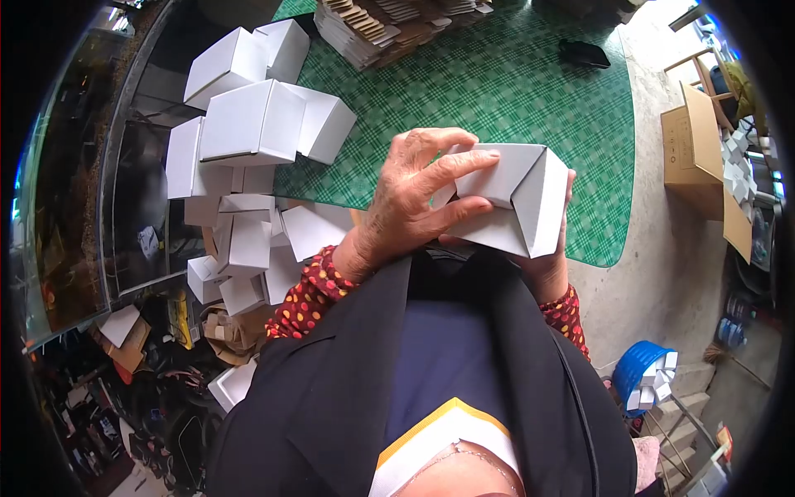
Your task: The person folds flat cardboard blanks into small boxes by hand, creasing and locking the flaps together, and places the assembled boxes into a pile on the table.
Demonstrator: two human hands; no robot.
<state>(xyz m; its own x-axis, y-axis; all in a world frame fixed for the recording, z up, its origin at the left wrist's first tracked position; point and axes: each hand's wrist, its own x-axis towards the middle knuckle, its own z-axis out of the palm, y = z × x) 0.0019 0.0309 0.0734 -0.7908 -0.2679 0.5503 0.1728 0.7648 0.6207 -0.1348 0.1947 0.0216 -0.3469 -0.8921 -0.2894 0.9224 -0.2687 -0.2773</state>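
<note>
A small white cardboard box [540,203] is held up in front of my chest, over the near edge of the table, its folded flaps facing up and to the left. My right hand [551,269] supports it from behind and below, with most of its fingers hidden by the box. My left hand [418,186] grips the left end, index finger and thumb lying on the flaps. The other left fingers curl around the far side, partly out of sight.
White boxes [252,120] are piled at the table's left, more below. The table has a green checked cover [414,91]; flat cardboard stacks [356,33] and a black object [585,55] lie on it. At right stand an open carton [696,157] and a blue tub [633,364] holding white pieces.
</note>
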